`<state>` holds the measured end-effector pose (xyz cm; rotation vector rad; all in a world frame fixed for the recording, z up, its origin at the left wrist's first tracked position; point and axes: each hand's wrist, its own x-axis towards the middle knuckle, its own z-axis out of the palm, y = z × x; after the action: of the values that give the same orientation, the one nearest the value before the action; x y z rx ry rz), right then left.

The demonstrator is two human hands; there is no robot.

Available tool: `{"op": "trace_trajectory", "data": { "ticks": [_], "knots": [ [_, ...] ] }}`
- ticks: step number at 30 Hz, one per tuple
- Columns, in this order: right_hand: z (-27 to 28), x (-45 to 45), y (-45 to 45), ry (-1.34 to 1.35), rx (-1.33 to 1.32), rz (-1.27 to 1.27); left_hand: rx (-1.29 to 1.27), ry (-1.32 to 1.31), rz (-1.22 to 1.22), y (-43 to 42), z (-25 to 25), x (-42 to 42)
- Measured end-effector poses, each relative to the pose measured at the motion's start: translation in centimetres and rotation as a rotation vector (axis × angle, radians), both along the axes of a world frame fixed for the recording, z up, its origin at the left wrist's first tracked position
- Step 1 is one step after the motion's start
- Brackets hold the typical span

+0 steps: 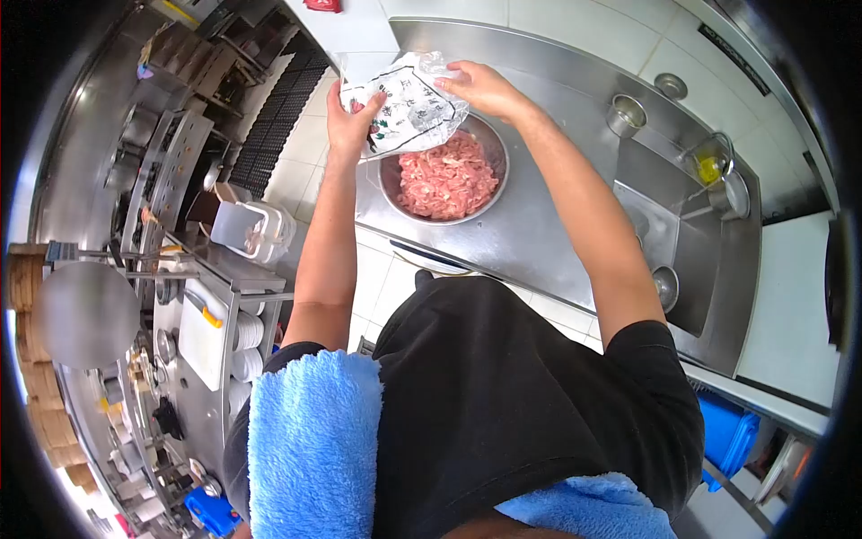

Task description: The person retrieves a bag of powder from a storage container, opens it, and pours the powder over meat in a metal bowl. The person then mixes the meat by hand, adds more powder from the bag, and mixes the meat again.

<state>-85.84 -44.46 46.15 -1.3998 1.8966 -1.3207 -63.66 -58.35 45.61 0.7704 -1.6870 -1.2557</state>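
Note:
A white plastic bag [417,106] with dark printing hangs tilted over the upper left rim of a metal bowl. Cut pink raw meat [447,178] fills the bowl [502,154], which rests on the steel counter. My left hand [352,123] grips the bag's left side, its thumb on the front. At the bag's upper right corner, my right hand [480,90] pinches the clear plastic edge. Neither hand touches the meat. What is inside the bag cannot be made out.
A sink [657,220] with a strainer [729,196] and a metal ladle bowl lies to the right. One metal cup [626,115] stands near the back wall. On the left are a side table with a white cutting board [202,337], stacked plates and a plastic container [251,229].

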Motion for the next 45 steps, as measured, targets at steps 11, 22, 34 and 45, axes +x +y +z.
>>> {"op": "trace_trajectory", "data": {
  "ticks": [11, 22, 34, 45],
  "knots": [
    [-5.6, -0.3, -4.8, -0.406, 0.02, 0.09, -0.612, -0.554, 0.28, -5.4, -1.5, 1.6],
    [-8.3, -0.5, -4.5, -0.451, -0.031, -0.037, -0.677, -0.593, 0.206, -5.0, -0.3, -0.3],
    [-9.9, -1.0, -2.8, -0.506, -0.079, -0.142, -0.68, -0.607, 0.162, -2.8, -0.3, -2.6],
    [-10.5, -1.1, -6.1, -0.515, -0.172, -0.182, -0.677, -0.615, 0.238, -3.1, -0.9, -2.7]
  ]
}}
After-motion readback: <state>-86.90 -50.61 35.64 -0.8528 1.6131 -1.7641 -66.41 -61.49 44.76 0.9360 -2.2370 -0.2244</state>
